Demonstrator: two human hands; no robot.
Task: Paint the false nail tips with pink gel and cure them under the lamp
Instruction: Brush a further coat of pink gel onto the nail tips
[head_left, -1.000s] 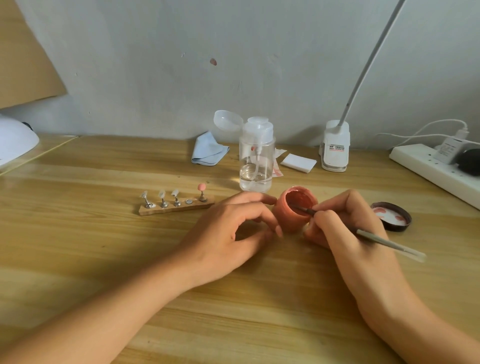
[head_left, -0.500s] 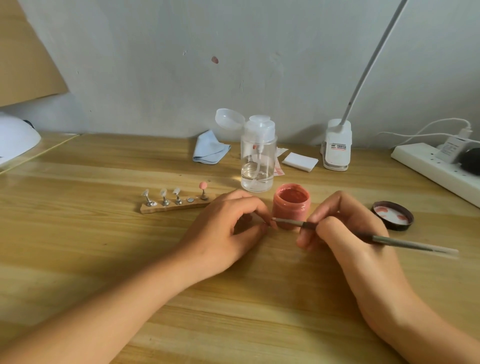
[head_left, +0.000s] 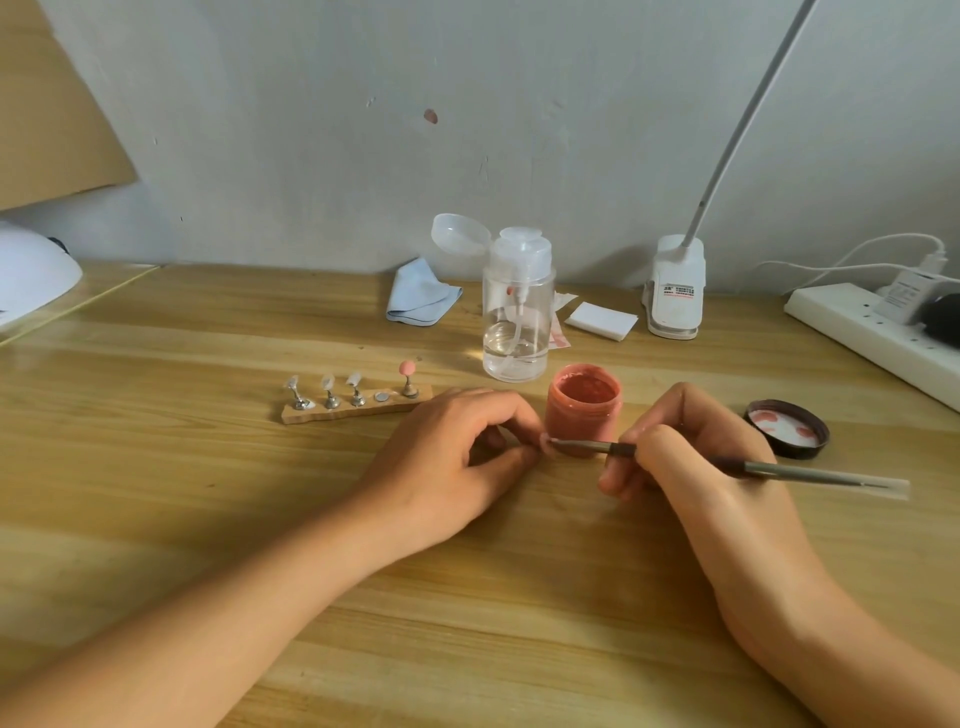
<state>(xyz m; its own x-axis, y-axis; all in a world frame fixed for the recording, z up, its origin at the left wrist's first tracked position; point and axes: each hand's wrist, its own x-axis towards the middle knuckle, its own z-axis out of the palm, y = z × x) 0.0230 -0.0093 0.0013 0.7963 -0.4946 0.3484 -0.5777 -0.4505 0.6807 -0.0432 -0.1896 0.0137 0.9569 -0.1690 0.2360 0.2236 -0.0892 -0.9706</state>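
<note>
Wooden table (head_left: 156, 467), grey wall (head_left: 311, 130), open pink gel jar (head_left: 584, 413)

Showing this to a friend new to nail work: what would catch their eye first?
The hands meeting mid-table: the left hand pinches what looks like a nail tip while the right hand holds a brush to it. Right behind stands the open jar of pink gel. Left of it, a wooden holder carries three clear tips and one pink tip.

Open pink gel jar (head_left: 584, 410) upright; brush (head_left: 810, 474) tip against small nail tip (head_left: 545, 440).
</note>
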